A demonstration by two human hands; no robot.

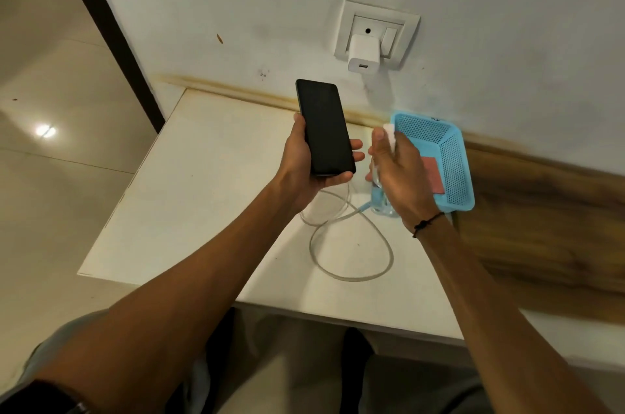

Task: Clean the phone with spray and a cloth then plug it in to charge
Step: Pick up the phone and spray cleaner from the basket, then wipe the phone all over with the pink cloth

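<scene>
Gripped upright in the left hand (301,163), the slim black rectangular phone (324,127) shows its dark screen to the camera; the thumb lies along its left edge and the fingertips curl round its right edge and lower corner. Just beside it at three o'clock, the right hand (400,173) is wrapped round a small clear plastic spray bottle (380,192) with a white top, the forefinger resting over that top, which faces the phone. Both are held above the cream-white table (203,176), apart from its surface.

At three o'clock from the right hand, touching the wall, sits a light blue perforated plastic basket (449,156) with a folded pink cloth (434,176) lying inside it. Below the hands, toward six o'clock, a pale white charging cable (355,244) lies in loose loops on the table. At twelve o'clock from the phone, a white square USB charger (363,55) sits plugged into the white wall socket plate (341,38), its port bare. A thin black cord bracelet (426,223) circles the right wrist.
</scene>
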